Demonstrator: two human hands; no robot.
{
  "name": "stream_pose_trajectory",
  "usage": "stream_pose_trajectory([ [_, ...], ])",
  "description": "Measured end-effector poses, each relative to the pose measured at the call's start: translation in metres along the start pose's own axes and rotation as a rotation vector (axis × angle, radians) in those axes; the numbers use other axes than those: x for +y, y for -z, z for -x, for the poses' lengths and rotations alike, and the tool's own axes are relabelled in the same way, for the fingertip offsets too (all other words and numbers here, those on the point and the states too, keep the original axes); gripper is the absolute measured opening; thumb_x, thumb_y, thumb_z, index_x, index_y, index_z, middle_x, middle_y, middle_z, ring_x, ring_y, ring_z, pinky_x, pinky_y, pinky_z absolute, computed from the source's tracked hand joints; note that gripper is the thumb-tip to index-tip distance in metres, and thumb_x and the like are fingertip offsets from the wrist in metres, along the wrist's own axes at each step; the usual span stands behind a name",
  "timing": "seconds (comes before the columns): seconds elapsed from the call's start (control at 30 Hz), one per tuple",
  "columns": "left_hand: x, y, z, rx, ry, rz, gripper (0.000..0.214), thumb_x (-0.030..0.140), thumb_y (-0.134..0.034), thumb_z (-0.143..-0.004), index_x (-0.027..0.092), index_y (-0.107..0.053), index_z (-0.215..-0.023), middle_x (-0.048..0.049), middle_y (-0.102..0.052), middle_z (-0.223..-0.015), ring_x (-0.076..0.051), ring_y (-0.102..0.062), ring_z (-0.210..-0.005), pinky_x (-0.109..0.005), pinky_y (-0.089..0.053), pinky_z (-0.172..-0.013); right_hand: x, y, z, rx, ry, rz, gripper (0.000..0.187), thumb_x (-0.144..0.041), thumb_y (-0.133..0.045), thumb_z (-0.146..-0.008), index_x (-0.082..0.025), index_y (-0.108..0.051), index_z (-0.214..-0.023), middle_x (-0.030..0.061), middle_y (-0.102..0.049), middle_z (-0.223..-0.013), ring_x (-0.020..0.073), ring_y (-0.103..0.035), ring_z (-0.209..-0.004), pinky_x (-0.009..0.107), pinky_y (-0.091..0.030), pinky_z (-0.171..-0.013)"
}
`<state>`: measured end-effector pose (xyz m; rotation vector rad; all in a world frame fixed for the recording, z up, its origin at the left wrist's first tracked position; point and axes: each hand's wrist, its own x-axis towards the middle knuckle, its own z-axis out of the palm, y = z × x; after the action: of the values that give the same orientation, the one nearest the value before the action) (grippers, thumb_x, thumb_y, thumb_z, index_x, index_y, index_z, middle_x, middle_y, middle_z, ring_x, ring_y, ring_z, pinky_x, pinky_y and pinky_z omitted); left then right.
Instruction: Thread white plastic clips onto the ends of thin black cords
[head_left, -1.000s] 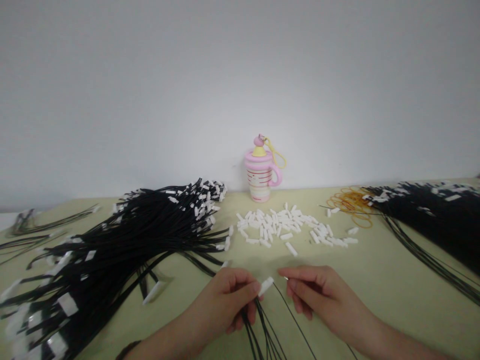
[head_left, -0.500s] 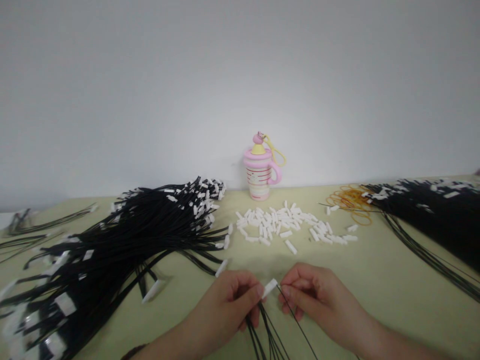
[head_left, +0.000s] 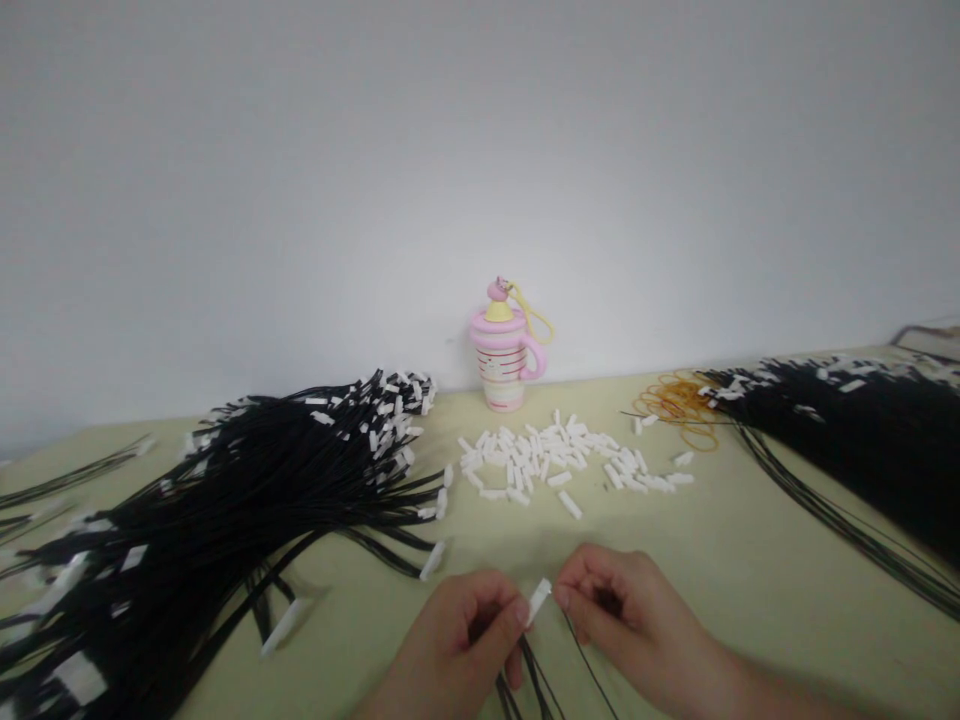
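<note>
Pinched between the thumb and fingers of my left hand (head_left: 472, 635) is a white plastic connector housing (head_left: 538, 602), tilted with its free end up and to the right. Several black wires (head_left: 534, 672) hang below it toward the bottom edge. My right hand (head_left: 630, 620) is closed at the fingertips on a single black wire (head_left: 589, 665), close beside the housing's upper end. Whether the wire's tip is inside the housing is too small to tell. Beyond my hands lies a loose pile of white connector housings (head_left: 544, 455).
A large heap of black wires with white connectors (head_left: 247, 510) spreads over the left side. Another black wire bundle (head_left: 840, 430) lies at right, beside tangled yellow rubber bands (head_left: 682, 405). A pink-and-white cup (head_left: 502, 365) stands at the back, near the wall.
The view has shifted, so the tabletop things appear further left and my hands slightly lower. The housing is tilted more steeply. Both hands keep their pinch.
</note>
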<state>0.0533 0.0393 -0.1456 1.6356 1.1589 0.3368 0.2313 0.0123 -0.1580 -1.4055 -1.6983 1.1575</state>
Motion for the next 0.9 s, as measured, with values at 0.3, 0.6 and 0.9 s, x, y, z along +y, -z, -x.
stream_pose_trajectory([
  [0.3, 0.0034, 0.0024, -0.0025, -0.017, 0.084, 0.044, 0.035, 0.047, -0.043, -0.075, 0.014, -0.051, -0.064, 0.0011, -0.05, -0.051, -0.007, -0.036, -0.045, -0.018, -0.025, -0.044, 0.0016, 0.0003, -0.0009, -0.039, -0.008, -0.048, 0.032, -0.039, -0.042, -0.08, -0.01, -0.05, -0.069, -0.0014, -0.043, -0.055, 0.0033, -0.036, -0.05, 0.014, -0.027, -0.047],
  [0.6, 0.0004, -0.0009, 0.0001, 0.029, -0.003, 0.005, 0.038, 0.046, -0.038, -0.078, 0.013, -0.052, -0.064, 0.0007, -0.051, -0.051, -0.007, -0.037, -0.046, -0.018, -0.026, -0.045, 0.0031, -0.0002, 0.001, -0.024, 0.035, -0.023, 0.035, -0.041, -0.038, -0.082, -0.01, -0.05, -0.072, -0.0007, -0.045, -0.057, 0.0035, -0.037, -0.051, 0.014, -0.028, -0.048],
  [0.9, 0.0024, -0.002, 0.0009, 0.058, -0.058, -0.056, 0.039, 0.045, -0.037, -0.079, 0.012, -0.052, -0.063, 0.0, -0.053, -0.052, -0.008, -0.04, -0.048, -0.018, -0.029, -0.049, 0.0029, -0.0023, 0.0037, 0.005, 0.078, 0.024, 0.034, -0.04, -0.036, -0.084, -0.011, -0.049, -0.072, -0.0005, -0.047, -0.057, 0.0041, -0.039, -0.052, 0.015, -0.029, -0.048],
])
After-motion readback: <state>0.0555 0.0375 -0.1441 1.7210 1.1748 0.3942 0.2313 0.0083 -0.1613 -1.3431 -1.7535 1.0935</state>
